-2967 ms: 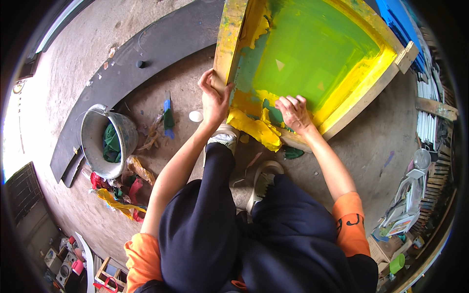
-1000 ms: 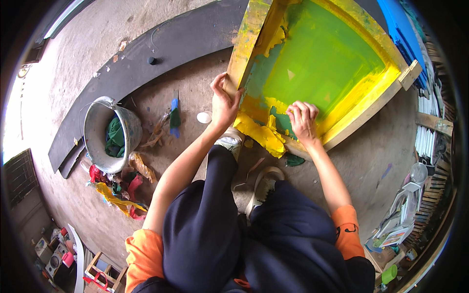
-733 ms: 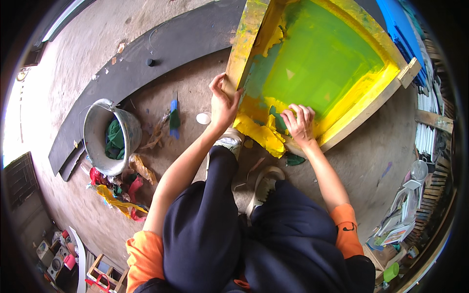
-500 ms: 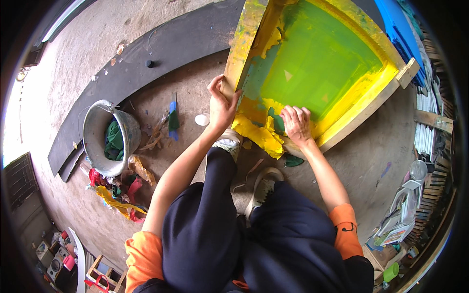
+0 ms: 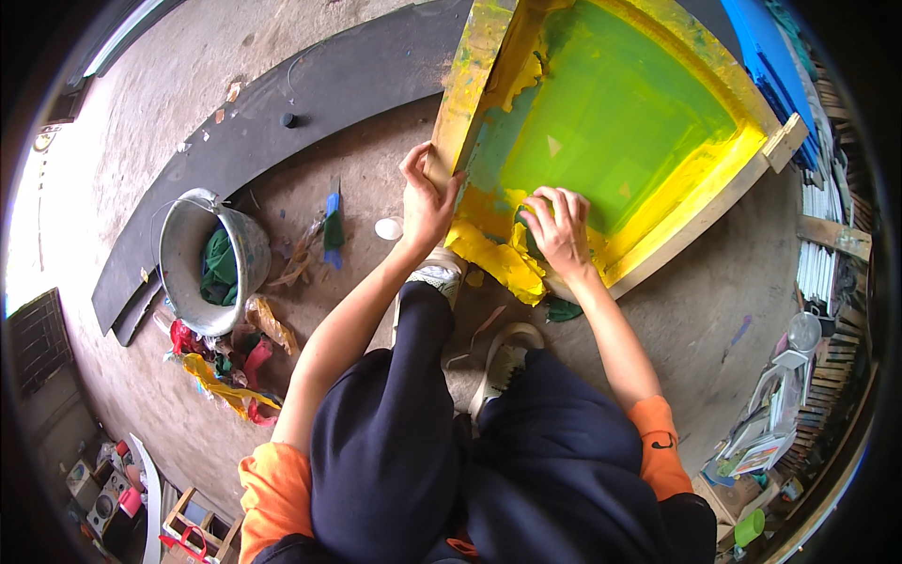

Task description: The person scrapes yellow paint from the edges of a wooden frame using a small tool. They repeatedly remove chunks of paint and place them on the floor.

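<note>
A wooden screen-printing frame point(image 5: 697, 246) leans tilted in front of me, its green mesh point(image 5: 611, 122) smeared with yellow paint along the inner edges. My left hand point(image 5: 430, 199) is closed round the frame's left rail. Over the near corner hangs a crumpled, peeled sheet of yellow paint film point(image 5: 498, 260). Inside that corner my right hand point(image 5: 561, 230) is bent over the mesh, fingers curled down beside the film's upper edge. The hand covers its own fingertips, so what they pinch is hidden. A dark green scrap point(image 5: 564, 310) lies below the frame's near edge.
On the left, a grey bucket point(image 5: 252, 273) holds green cloth-like pieces, with coloured scraps point(image 5: 230, 376) beside it. A long black curved panel point(image 5: 225, 141) lies behind. A blue-handled scraper point(image 5: 334, 221) and white lid point(image 5: 387, 228) rest on the floor. Stacked sheets point(image 5: 817, 258) line the right.
My right hand has shifted slightly up and left over the mesh, its fingers bending more toward the yellow film. My left hand and the frame stay in place.
</note>
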### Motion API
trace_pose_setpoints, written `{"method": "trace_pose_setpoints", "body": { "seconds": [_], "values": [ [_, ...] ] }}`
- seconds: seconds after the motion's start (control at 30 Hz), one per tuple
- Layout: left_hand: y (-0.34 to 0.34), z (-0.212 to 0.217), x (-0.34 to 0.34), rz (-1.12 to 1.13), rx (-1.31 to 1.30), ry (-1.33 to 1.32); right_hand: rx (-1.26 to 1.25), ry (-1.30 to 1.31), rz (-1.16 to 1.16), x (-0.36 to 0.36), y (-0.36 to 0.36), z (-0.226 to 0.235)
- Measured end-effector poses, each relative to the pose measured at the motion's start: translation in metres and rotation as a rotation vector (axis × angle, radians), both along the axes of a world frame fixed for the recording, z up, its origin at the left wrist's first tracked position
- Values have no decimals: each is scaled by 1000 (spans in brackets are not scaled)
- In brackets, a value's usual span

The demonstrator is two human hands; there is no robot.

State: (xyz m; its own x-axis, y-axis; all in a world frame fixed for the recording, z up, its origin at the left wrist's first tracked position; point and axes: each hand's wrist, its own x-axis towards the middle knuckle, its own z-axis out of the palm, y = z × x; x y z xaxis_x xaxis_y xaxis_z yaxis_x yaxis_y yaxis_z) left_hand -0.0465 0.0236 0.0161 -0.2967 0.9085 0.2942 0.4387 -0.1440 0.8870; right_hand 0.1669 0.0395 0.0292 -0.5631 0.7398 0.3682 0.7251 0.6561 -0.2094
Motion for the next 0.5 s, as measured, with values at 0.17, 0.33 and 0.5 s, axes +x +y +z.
{"method": "trace_pose_setpoints", "body": {
  "seconds": [0.17,0.33,0.5],
  "values": [
    [-1,1,0,6,-25,15,67,-82,-1,0,-1,-16],
    [0,-1,-1,-4,-30,-7,274,-84,-5,1,3,-24],
    [0,-2,-1,18,-19,32,230,-10,-82,6,-3,-22]
  ]
}}
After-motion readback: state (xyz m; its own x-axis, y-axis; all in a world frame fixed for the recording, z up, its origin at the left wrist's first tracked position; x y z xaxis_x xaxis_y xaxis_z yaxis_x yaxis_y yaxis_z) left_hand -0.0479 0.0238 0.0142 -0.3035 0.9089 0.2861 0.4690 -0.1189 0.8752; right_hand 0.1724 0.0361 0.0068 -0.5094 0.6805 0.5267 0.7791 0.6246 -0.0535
